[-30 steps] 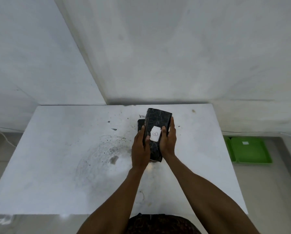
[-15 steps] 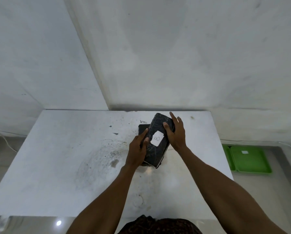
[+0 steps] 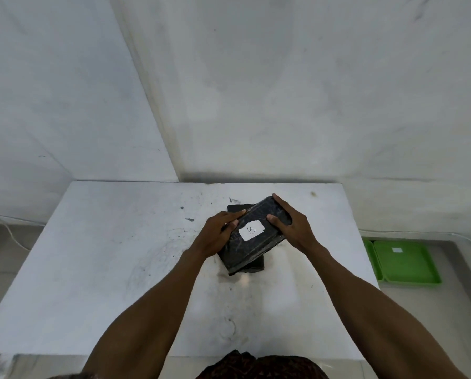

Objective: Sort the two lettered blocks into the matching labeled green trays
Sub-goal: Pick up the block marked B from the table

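A black block with a white label marked B (image 3: 252, 240) is held tilted above the middle of the white table (image 3: 105, 269). My left hand (image 3: 218, 236) grips its left end and my right hand (image 3: 291, 228) grips its right end. Under it a second black block (image 3: 249, 266) lies on the table, mostly hidden, and its letter does not show. Two green trays (image 3: 405, 265) sit stacked on the floor to the right of the table, the top one with a small white label I cannot read.
The table stands in a corner against white walls. Dark smudges mark its surface left of the blocks. A thin cable (image 3: 13, 236) runs along the floor at the left. Grey floor lies on both sides.
Both hands have turned the B block from pointing away from me to lying diagonal, and lifted it. My right hand has slid to its far right end.
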